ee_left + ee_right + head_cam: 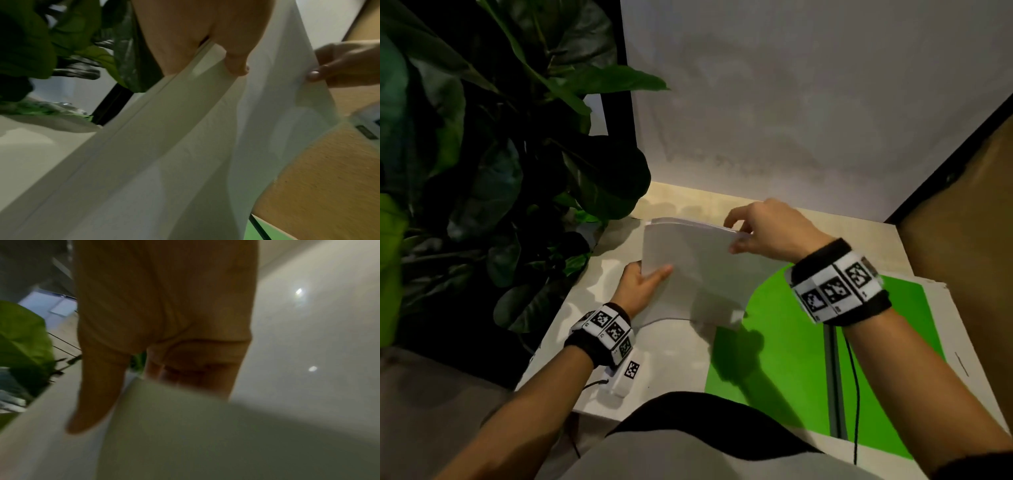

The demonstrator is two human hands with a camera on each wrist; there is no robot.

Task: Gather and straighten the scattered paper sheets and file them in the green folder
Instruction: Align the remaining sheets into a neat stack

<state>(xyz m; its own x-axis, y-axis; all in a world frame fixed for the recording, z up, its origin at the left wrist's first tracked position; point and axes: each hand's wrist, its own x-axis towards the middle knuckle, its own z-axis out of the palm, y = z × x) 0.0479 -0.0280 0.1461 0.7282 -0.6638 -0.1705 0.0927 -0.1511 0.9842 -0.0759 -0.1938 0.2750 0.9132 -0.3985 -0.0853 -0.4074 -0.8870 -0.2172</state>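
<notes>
A stack of white paper sheets is held up off the table between both hands, sagging at its near edge. My left hand grips the stack's left edge, thumb on top. My right hand pinches the far right corner between thumb and fingers. The left wrist view shows the sheets from below with my left thumb over them and the right hand at their far edge. In the blurred right wrist view the paper runs under my right hand. The green folder lies open on the table, under the stack's right part.
A large leafy plant crowds the table's left side. A white wall stands behind the light table, and a brown panel to the right. A small white tagged device lies near the left front edge.
</notes>
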